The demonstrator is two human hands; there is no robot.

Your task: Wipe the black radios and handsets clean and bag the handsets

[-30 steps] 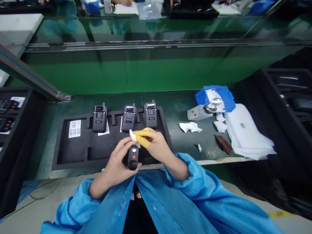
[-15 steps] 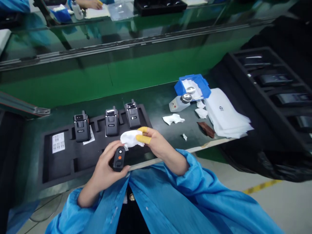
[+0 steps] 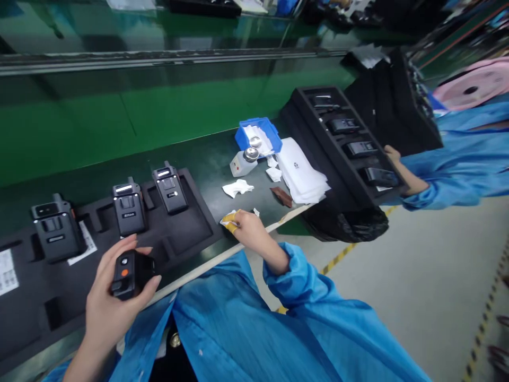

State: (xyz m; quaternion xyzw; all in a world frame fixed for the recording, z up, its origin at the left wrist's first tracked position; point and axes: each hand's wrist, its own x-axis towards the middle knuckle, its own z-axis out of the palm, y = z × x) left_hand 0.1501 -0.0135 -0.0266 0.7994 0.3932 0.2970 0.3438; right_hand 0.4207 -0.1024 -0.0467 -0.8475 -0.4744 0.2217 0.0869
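Observation:
My left hand [image 3: 115, 292] is wrapped round a black handheld radio [image 3: 133, 273], its end with a white and an orange button facing me. My right hand [image 3: 248, 229], with yellow finger cots on two fingers, pinches a white cloth [image 3: 227, 218] down at the table near the foam tray's right edge. Three more radios, a left one [image 3: 58, 228], a middle one [image 3: 129, 208] and a right one [image 3: 169, 188], lie in the black foam tray [image 3: 199, 220]. Printed label sheets [image 3: 7, 271] are in the tray too. A crumpled white wipe [image 3: 237, 188] lies beyond my right hand.
A dispenser bottle [image 3: 242, 164] stands by a blue bin [image 3: 274, 132] of white wipes. Right of them lie a stack of white bags [image 3: 300, 172] and a brown scrap [image 3: 281, 196]. At right, a co-worker's hand [image 3: 393, 154] touches a black tray [image 3: 334, 159] holding several radios.
My right hand has moved away from the radio, carrying the cloth right and down to the table. My left hand keeps the radio. The view has swung right, showing a co-worker.

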